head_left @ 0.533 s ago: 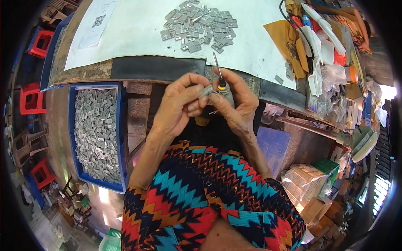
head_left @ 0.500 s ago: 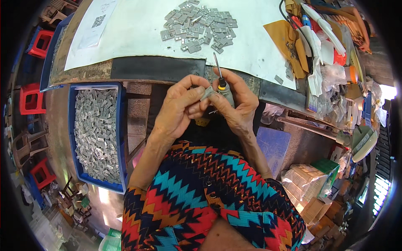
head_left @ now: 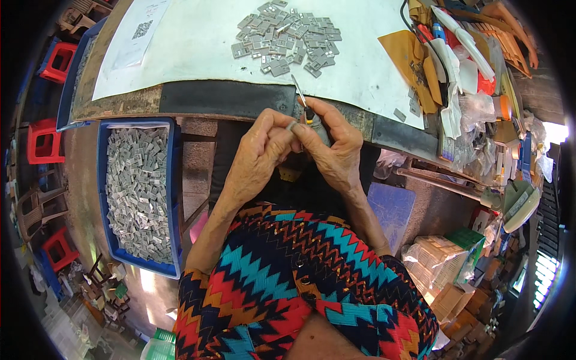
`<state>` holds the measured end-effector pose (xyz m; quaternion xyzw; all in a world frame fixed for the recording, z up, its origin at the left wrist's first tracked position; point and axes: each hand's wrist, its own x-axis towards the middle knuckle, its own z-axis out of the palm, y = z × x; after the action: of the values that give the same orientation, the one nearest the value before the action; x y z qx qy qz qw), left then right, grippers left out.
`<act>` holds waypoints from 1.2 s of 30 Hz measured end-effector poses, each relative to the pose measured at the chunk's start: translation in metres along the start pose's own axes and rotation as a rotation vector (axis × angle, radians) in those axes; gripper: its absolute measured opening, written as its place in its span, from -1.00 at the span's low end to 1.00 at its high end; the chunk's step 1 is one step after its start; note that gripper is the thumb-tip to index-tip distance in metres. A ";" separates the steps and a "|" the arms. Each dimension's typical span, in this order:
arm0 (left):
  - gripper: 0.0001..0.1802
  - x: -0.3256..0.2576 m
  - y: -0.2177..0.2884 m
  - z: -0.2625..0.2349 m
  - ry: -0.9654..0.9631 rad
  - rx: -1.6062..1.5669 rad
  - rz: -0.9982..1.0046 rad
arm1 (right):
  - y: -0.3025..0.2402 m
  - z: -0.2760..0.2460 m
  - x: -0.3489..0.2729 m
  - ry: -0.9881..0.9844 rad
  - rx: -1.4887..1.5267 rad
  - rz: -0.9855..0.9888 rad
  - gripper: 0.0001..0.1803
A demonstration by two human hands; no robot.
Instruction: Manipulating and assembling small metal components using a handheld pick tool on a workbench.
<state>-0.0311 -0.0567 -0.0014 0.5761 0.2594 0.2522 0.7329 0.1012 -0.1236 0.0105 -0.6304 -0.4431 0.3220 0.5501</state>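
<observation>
My left hand [head_left: 258,153] and my right hand [head_left: 336,144] meet in front of the table's near edge. Fingers of my left hand are closed in a pinch on a small grey part [head_left: 292,126], which is mostly covered by the fingertips; my right thumb is against it. In my right hand is a slim hand tool [head_left: 309,115] with a metal shaft, a black collar and a yellow ring. Its shaft points up and slightly left, toward the table. The tool's lower end is hidden in my right palm. Beyond the hands, a pile of flat grey parts [head_left: 288,37] lies on the table.
White sheeting [head_left: 198,51] covers the table, with a printed paper [head_left: 135,36] at its left. A blue bin [head_left: 177,198] full of grey parts stands to my left. Brown paper [head_left: 414,66] and plastic bags [head_left: 474,111] clutter the right side. Red stools [head_left: 47,142] stand far left.
The tool's shaft has tilted further to the left. Both hands have drawn closer together, and the grey part has turned and shows less between the fingers.
</observation>
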 end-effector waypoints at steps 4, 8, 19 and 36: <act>-0.81 0.003 0.000 -0.003 0.067 -0.101 -0.022 | 0.004 0.001 0.002 -0.035 0.000 0.001 -0.64; -0.81 0.010 -0.001 -0.010 0.166 -0.301 0.047 | -0.002 -0.002 -0.001 -0.089 0.096 0.128 -0.68; -0.83 0.010 0.001 -0.019 0.204 -0.186 0.075 | -0.002 -0.002 -0.008 -0.214 -0.113 -0.087 -0.67; -0.85 0.007 0.000 -0.017 0.367 0.691 0.345 | -0.003 0.010 -0.013 -0.159 -0.422 -0.254 -0.60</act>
<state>-0.0373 -0.0397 -0.0057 0.7683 0.3544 0.3677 0.3858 0.0861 -0.1313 0.0106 -0.6433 -0.6178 0.1992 0.4059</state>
